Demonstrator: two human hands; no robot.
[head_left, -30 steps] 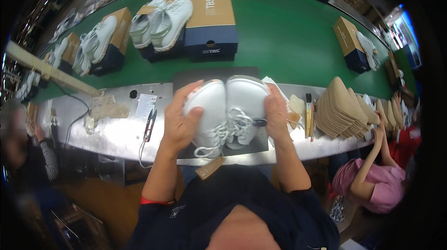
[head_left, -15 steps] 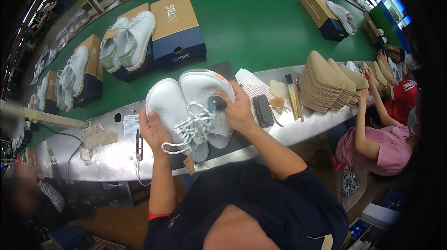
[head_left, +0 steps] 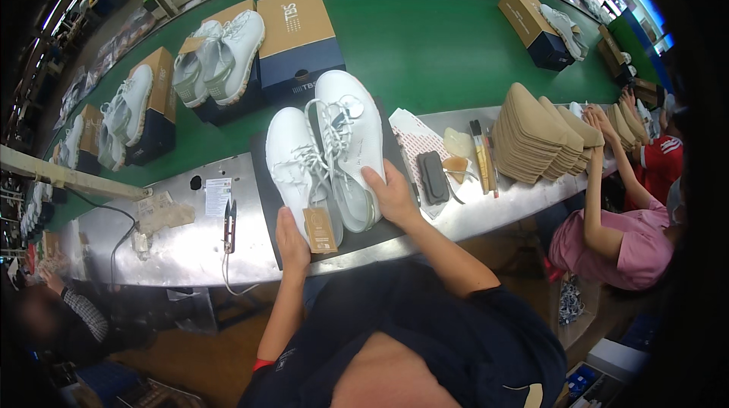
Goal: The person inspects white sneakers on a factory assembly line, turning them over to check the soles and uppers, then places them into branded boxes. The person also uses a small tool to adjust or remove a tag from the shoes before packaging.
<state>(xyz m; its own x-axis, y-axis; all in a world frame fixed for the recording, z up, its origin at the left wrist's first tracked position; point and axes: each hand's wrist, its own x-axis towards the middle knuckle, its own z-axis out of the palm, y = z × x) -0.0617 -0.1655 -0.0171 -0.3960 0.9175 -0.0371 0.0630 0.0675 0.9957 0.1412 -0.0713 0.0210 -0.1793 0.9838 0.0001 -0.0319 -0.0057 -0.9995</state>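
A pair of white lace-up shoes is side by side over a dark mat, toes pointing away from me. My left hand holds the left shoe by its outer heel side. With the thumb at the collar, my right hand grips the right shoe near its heel. A brown card tag hangs at the left shoe's heel, and a round pale tag lies by the right shoe's laces. The fingers under the shoes are partly hidden.
Thread snips lie left of the mat. A dark oblong case, brushes and stacked tan insole-like pieces are to the right. Boxed shoes stand along the green belt. A person in pink works at right.
The shoes have turned from toes tilted up to lying lower, openings upward, toes away. My hands have slid back from the shoes' sides toward the heels, and the brown tag now faces up.
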